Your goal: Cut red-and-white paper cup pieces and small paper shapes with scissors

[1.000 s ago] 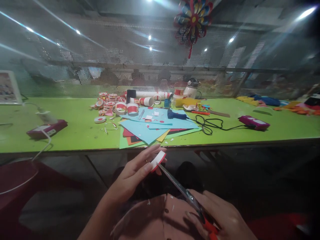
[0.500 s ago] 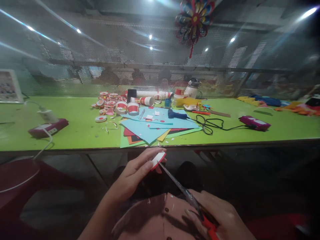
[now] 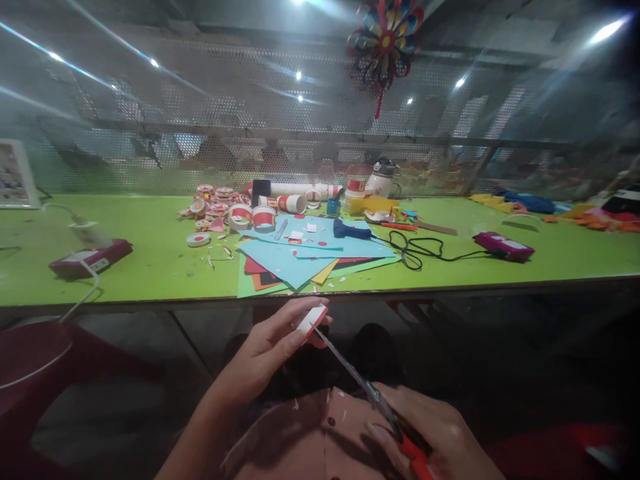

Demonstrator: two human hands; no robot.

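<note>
The red-and-white paper piece [image 3: 311, 319] is below the desk's [image 3: 150, 267] near edge, over the lap, pinched between the thumb and fingers of the left hand [image 3: 265, 353]. The scissors [image 3: 360, 380], gripped in the right hand [image 3: 440, 440], touch its lower edge with their tips, so this cut looks only begun. Many cut cup rings [image 3: 220, 203] lie toward the desk's far edge, beside coloured sheets [image 3: 300, 257], which suggests much is already trimmed.
</note>
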